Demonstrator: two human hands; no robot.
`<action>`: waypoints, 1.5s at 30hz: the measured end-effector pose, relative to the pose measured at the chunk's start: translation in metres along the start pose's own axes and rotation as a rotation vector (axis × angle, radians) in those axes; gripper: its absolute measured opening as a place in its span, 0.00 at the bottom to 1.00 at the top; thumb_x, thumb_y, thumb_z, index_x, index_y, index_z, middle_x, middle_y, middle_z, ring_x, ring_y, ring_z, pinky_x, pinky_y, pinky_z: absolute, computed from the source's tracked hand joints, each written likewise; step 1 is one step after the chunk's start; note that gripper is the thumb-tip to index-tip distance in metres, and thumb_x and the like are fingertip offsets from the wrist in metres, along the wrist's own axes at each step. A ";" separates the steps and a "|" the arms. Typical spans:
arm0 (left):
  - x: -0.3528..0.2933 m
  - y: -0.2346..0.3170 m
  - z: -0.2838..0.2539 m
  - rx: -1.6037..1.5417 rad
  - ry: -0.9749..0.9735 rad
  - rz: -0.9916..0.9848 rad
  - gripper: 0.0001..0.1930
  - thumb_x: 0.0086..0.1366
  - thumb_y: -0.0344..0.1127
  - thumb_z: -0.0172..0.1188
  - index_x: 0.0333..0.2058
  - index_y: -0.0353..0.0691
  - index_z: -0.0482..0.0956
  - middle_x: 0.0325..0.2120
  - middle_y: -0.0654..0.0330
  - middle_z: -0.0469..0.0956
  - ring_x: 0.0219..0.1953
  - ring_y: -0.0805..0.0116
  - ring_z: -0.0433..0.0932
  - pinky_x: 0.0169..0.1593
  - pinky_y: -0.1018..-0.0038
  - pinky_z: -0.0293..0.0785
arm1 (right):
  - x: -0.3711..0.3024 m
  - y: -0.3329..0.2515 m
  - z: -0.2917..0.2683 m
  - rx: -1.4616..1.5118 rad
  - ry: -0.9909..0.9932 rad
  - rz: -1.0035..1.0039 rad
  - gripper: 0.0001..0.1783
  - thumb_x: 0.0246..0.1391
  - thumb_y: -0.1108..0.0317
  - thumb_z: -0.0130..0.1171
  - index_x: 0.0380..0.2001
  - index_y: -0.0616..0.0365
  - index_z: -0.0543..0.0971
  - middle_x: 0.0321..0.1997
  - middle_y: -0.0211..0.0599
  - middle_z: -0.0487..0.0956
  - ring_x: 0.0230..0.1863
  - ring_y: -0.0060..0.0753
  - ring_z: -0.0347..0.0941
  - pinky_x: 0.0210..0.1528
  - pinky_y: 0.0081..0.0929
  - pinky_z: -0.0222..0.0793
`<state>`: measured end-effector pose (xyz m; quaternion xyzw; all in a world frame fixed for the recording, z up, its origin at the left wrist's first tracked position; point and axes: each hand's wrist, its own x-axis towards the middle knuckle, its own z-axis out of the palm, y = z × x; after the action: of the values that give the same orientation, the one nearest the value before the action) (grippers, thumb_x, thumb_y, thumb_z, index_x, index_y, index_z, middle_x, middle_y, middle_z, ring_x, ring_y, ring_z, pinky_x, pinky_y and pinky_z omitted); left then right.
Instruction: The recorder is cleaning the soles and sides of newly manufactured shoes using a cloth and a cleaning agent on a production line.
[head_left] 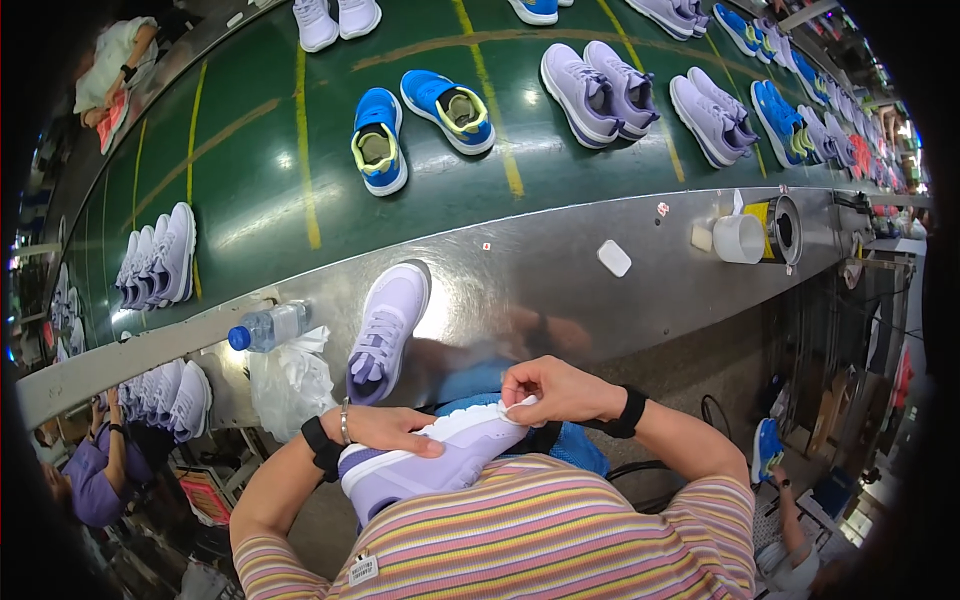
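A lavender sneaker [415,478] with a white sole lies sideways against my striped shirt, its sole turned up and its toe to the right. My left hand [385,428] is closed on its heel half, thumb over the sole edge. At the toe, my right hand [550,388] pinches thumb and fingers together right at the sole's rim. Whatever small thing is between those fingertips is too small to make out. A second lavender sneaker [388,318] rests upright on the metal ledge ahead of my hands, toe pointing away.
Beyond the metal ledge [570,235] runs a green conveyor belt [250,180] carrying blue sneakers [375,145] and lavender pairs [600,90]. A water bottle [272,327] and plastic bag [292,380] are at left. A white cup [738,240] and tin [782,230] stand right. Other people work nearby.
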<state>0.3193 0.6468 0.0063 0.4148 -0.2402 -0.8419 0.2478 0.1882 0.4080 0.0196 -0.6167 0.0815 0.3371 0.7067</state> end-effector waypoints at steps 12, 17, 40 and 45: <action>-0.001 -0.017 0.001 0.016 -0.016 0.055 0.31 0.61 0.53 0.51 0.52 0.32 0.64 0.43 0.58 0.72 0.43 0.73 0.69 0.48 0.77 0.65 | 0.009 -0.001 0.010 0.112 -0.048 0.088 0.07 0.41 0.69 0.59 0.24 0.60 0.74 0.20 0.24 0.70 0.23 0.13 0.64 0.24 0.13 0.60; -0.009 -0.014 0.004 0.060 0.007 0.017 0.30 0.61 0.53 0.51 0.52 0.33 0.64 0.42 0.58 0.73 0.43 0.73 0.69 0.48 0.76 0.65 | 0.014 0.000 0.018 0.059 -0.054 0.057 0.06 0.40 0.71 0.59 0.23 0.59 0.73 0.22 0.22 0.70 0.26 0.13 0.62 0.29 0.13 0.58; -0.028 -0.056 0.001 -0.002 0.108 0.083 0.31 0.59 0.51 0.54 0.53 0.32 0.63 0.46 0.59 0.70 0.47 0.74 0.66 0.52 0.75 0.62 | 0.004 0.034 0.023 0.121 0.163 0.122 0.04 0.43 0.73 0.58 0.25 0.60 0.74 0.24 0.25 0.72 0.26 0.13 0.66 0.28 0.12 0.61; -0.031 -0.068 0.001 -0.109 0.157 0.232 0.30 0.60 0.49 0.54 0.54 0.33 0.63 0.44 0.62 0.70 0.44 0.78 0.66 0.48 0.79 0.64 | 0.018 -0.001 0.043 0.356 0.312 -0.078 0.06 0.47 0.71 0.59 0.28 0.60 0.75 0.26 0.25 0.74 0.27 0.14 0.67 0.28 0.14 0.63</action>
<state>0.3200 0.7179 -0.0169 0.4345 -0.2203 -0.7844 0.3839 0.1895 0.4548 0.0210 -0.5298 0.2236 0.1905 0.7956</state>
